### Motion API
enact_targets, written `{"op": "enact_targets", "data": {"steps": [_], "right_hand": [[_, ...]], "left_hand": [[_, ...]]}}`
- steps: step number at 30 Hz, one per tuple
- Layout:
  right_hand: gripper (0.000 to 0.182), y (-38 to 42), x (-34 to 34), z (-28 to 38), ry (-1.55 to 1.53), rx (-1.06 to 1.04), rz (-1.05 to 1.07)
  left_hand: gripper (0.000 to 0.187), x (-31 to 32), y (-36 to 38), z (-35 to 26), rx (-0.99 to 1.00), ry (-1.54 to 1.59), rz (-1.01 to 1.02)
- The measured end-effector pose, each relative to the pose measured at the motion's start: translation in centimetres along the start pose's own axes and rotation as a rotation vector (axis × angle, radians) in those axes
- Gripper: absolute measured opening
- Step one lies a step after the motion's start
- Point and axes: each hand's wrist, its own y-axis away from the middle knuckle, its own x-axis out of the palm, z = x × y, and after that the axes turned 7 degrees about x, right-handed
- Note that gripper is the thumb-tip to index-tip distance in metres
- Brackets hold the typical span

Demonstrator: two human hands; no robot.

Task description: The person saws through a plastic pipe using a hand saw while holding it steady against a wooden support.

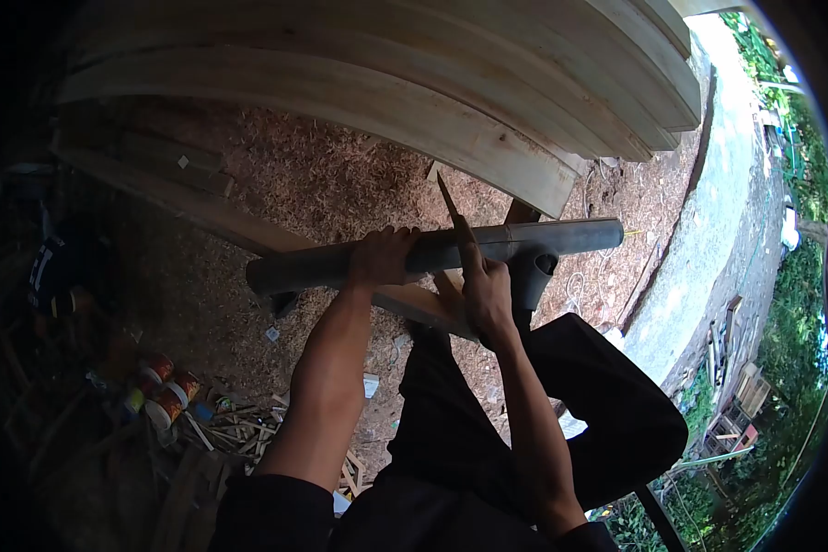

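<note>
A thick grey bamboo pole [543, 241] lies across in front of me, resting on a wooden support. My left hand [382, 258] grips the pole near its middle from above. My right hand [486, 293] is closed on the handle of a long knife [454, 213], its blade angled up and left against the top of the pole. My dark-trousered knee [607, 405] sits below the pole on the right.
Stacked pale planks [488, 101] curve overhead. A long board [202, 216] slants under the pole. Sawdust covers the ground. Several small cans [161, 391] and bamboo offcuts [239, 428] lie lower left. A concrete path [708, 248] and greenery run along the right.
</note>
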Motion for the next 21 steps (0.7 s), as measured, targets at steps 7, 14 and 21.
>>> {"op": "enact_targets", "data": {"steps": [7,14,21], "right_hand": [[0.061,14.2,-6.7,-5.0,-0.012,0.099,0.019],[0.059,4.9,-0.5,-2.2,-0.005,-0.145,-0.039],[0.06,6.5,-3.0,-3.0,0.058,-0.083,0.002]], "left_hand": [[0.085,2.0,-0.6,0.9,0.067,-0.043,-0.115],[0.084,-0.1,-1.1,1.3,0.067,0.003,-0.074],[0.089,1.3,-0.5,1.2,0.113,-0.089,-0.171]]}}
